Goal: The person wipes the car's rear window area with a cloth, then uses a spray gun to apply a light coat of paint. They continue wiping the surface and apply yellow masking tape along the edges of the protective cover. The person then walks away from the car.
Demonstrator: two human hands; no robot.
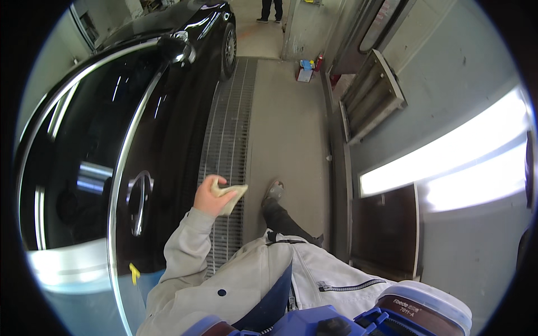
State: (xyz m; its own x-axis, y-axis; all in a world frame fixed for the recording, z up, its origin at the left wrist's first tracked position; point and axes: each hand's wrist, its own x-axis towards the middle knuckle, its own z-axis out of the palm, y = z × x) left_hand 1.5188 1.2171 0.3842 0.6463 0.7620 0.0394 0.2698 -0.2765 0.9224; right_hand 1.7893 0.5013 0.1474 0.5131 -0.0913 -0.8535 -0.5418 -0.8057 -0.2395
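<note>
My left hand [209, 196] is closed around a folded pale yellow cloth [235, 200], which sticks out past the fingers on the right. It hangs in the air above the floor grating, apart from the glossy black car [174, 129] on the left. Nearest to it on the car is a chrome door handle [142, 203]. A small piece of yellow tape [134, 274] sits on the car's side farther back, by light blue sheeting [147, 285]. My right hand is out of the picture.
Metal floor grating [228, 134] runs beside the car. Ahead lie a red-and-white box [305, 73] and a red bottle [319, 63]. Another person's legs [271, 10] stand farther off. A slatted frame [372, 98] leans along the right wall; a blue respirator [314, 323] covers the lower edge.
</note>
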